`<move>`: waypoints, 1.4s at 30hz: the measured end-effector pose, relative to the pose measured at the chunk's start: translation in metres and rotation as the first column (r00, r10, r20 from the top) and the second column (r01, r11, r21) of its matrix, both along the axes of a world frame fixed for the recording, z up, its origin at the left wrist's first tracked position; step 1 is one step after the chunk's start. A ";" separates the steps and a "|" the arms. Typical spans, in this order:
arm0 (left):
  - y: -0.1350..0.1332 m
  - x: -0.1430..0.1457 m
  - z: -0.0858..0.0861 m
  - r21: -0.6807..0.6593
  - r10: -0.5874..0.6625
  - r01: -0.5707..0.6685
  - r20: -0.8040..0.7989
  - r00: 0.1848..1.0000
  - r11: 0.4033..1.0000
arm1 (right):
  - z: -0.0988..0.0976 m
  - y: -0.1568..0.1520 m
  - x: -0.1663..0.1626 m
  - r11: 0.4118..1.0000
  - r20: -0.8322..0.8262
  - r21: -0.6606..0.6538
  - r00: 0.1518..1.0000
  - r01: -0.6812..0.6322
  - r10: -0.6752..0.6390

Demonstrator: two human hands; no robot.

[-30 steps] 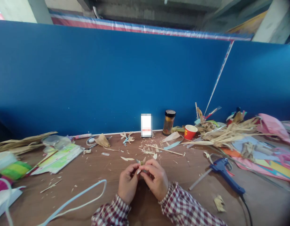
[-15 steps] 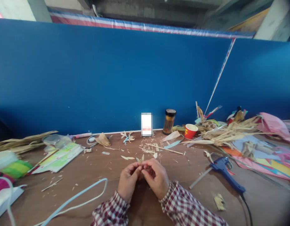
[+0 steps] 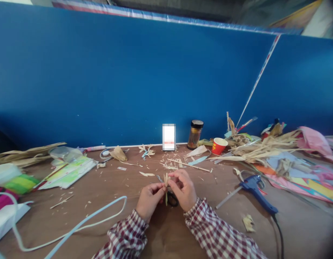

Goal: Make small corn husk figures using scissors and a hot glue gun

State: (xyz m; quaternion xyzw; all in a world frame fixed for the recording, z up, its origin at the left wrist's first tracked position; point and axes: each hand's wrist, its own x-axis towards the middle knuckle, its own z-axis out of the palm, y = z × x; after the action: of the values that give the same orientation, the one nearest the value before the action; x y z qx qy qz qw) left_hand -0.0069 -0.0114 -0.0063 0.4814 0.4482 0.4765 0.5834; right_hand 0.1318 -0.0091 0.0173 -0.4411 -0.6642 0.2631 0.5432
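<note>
Between my hands is a small pale piece of dried corn husk (image 3: 166, 179), with pointed strips standing up and a greenish end hanging below. My left hand (image 3: 151, 201) pinches it low down between thumb and fingers. From the other side my right hand (image 3: 184, 190) has its thumb and fingertips closed on the upper strips. A pair of scissors (image 3: 172, 200) lies on the table beneath, its dark handle loops partly hidden by my hands.
On the brown table (image 3: 107, 212), a blue glue gun (image 3: 258, 192) lies right, its cord running forward. A red paper cup (image 3: 219, 146), dark-lidded jar (image 3: 195, 135) and husk pile (image 3: 263, 145) stand behind. Left are a pale cable (image 3: 96, 213) and painted paper (image 3: 71, 172).
My right hand has risen slightly, and more of the husk now shows upright between my fingers. The scissors under my hands have come into sight. The camera view has tilted down a little.
</note>
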 end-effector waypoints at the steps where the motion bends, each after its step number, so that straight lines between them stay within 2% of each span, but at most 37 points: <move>1: 0.000 0.000 0.000 0.002 -0.011 0.011 -0.008 1.000 1.000 | 0.000 0.000 0.000 1.000 -0.003 -0.010 1.000 -0.004 0.003; 8: -0.001 0.002 0.004 0.009 -0.045 0.046 -0.044 0.998 0.999 | 0.000 0.000 0.000 0.997 0.015 -0.071 1.000 -0.013 0.014; 18: -0.003 0.004 0.008 0.003 -0.044 0.044 -0.060 0.997 0.999 | -0.001 0.001 0.001 1.000 0.040 -0.028 0.999 -0.014 0.015; 29: -0.003 0.004 0.007 0.008 -0.076 0.077 -0.060 0.995 0.997 | -0.002 0.001 0.001 0.998 0.045 -0.049 0.998 -0.047 0.050; 42: -0.001 0.002 0.003 0.015 -0.010 0.011 -0.056 0.998 1.000 | 0.000 -0.001 0.000 0.997 0.025 -0.026 0.997 -0.067 0.068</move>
State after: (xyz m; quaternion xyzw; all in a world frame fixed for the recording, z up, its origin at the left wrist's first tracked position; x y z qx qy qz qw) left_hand -0.0053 -0.0122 -0.0036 0.5013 0.4582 0.4633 0.5694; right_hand 0.1318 -0.0102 0.0168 -0.4286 -0.6822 0.2840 0.5199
